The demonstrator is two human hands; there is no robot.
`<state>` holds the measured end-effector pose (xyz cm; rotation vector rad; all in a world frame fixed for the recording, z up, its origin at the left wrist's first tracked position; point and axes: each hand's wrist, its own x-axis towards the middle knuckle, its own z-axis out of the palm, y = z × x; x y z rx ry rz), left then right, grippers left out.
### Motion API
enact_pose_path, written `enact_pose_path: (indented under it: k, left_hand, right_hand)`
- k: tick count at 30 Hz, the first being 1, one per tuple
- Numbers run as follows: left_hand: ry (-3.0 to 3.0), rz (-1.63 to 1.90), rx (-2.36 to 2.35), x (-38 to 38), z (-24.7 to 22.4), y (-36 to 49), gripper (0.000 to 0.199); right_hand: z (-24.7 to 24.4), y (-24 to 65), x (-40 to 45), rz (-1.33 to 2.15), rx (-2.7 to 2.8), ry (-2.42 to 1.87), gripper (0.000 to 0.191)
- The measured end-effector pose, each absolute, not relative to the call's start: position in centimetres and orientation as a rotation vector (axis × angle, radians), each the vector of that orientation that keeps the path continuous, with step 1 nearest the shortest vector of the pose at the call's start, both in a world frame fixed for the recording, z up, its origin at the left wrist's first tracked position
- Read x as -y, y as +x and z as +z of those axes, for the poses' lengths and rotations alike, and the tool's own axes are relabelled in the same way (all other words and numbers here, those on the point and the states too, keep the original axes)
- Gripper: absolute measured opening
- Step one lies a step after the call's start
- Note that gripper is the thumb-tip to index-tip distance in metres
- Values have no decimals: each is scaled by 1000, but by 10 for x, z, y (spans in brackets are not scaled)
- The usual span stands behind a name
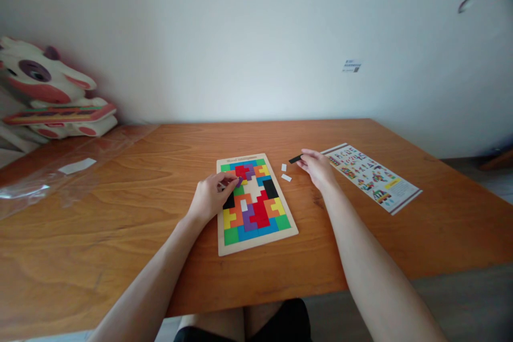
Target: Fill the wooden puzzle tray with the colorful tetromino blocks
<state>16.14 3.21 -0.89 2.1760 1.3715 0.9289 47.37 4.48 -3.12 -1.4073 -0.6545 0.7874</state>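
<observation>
A wooden puzzle board [258,242] with colourful block pieces lies on the table, bare pale wood showing near its middle. My left hand [212,192] is over the board's left side, its fingers pinched on a small purple puzzle piece [239,182]. Part of the board is hidden beneath that hand. To the right of the board, my right hand [317,168] grips a black bar-shaped puzzle piece [295,158] between thumb and fingers. Two small white pieces, one upper [284,167] and one lower [286,177], rest on the table between the board and my right hand.
A printed pattern sheet [374,179] lies on the right of the wooden table [120,256]. At the far left stand a cow-shaped toy keyboard [60,91] and clear plastic wrapping [44,187] with a white label. A wall [240,37] rises behind the table.
</observation>
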Motion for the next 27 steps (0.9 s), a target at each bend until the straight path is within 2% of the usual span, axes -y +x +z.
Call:
enact_pose_path:
  k: [7, 11, 20, 27]
  left_hand:
    - [2202, 914, -1319, -32, -14, 162, 30]
    - [2289, 919, -1280, -33, -16, 161, 29]
    - [2351, 899, -1278, -34, -17, 161, 27]
    - [2362, 879, -1286, -34, -17, 161, 29]
  right_hand:
    - [-18, 442, -34, 1013, 779, -1320, 19]
    - [-13, 411, -26, 1162, 1046, -1238, 22]
    - [-12, 379, -14, 1190, 1415, -1311, 20]
    - [-15, 375, -10, 1035, 1661, -1374, 25]
